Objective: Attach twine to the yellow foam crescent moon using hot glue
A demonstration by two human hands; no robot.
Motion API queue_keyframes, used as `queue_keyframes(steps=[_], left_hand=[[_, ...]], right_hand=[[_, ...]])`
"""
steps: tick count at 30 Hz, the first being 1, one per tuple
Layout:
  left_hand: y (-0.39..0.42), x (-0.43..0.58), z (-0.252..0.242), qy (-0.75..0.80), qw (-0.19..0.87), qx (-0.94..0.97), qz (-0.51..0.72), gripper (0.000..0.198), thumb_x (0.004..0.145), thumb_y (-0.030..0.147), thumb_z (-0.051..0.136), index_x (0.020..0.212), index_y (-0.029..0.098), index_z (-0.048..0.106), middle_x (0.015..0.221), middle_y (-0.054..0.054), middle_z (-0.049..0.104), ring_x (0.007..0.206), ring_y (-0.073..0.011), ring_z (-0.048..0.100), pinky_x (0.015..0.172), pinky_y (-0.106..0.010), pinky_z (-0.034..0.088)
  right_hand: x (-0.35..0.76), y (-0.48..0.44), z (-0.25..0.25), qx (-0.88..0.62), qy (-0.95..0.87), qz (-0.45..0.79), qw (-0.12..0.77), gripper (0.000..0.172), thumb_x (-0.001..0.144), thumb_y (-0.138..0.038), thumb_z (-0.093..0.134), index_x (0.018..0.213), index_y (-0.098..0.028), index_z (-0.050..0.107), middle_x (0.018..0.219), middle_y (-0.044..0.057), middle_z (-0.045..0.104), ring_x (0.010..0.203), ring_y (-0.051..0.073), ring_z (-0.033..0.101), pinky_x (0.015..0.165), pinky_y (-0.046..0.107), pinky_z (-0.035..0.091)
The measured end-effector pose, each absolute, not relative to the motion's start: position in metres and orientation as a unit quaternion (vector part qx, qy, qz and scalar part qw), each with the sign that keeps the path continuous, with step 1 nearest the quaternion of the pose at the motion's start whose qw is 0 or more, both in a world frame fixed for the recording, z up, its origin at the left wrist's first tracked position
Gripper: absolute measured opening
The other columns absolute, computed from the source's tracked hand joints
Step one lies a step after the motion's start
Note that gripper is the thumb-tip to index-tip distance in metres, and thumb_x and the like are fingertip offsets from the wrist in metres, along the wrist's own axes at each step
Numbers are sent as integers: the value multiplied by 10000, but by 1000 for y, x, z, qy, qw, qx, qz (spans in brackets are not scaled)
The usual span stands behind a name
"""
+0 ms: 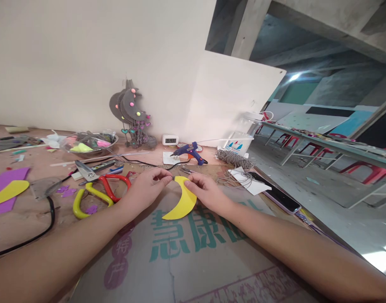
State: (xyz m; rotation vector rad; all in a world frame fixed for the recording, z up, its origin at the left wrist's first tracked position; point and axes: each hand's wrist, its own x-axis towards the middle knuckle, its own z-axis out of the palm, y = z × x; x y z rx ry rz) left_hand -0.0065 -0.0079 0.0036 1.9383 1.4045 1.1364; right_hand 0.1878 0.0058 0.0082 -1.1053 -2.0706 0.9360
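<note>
A yellow crescent moon cutout (pixel 184 201) is held over the printed cardboard sheet (pixel 142 273). My right hand (pixel 205 189) pinches its upper right edge between thumb and fingers. Just left of the crescent's top end, my left hand (pixel 153 183) is closed in a pinch. A small dark bit shows at its fingertips, too small to name. Behind the hands, a blue glue gun (pixel 190 151) stands with its nozzle toward the left. Scissors with red and yellow handles (pixel 109 189) lie beside my left forearm.
Grey moon hangings with coloured pompoms (pixel 130 105) lean on the white wall. A bowl of craft pieces (pixel 93 143), a small digital clock (pixel 170 139), grey yarn (pixel 233 159) and a phone (pixel 279 195) surround the sheet. A black cable (pixel 51 214) crosses the left side.
</note>
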Motion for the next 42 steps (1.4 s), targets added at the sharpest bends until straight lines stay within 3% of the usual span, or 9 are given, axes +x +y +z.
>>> queue_keyframes(steps=[42], left_hand=[[-3, -8, -1, 519, 240, 714, 404, 276, 806, 408, 415, 801, 194, 590, 802, -14, 641, 755, -177, 572, 676, -274, 428]], right_hand=[[188, 5, 9, -414, -774, 369, 305, 331, 819, -482, 435, 688, -178, 454, 579, -32, 422, 515, 89, 401, 464, 209, 310]])
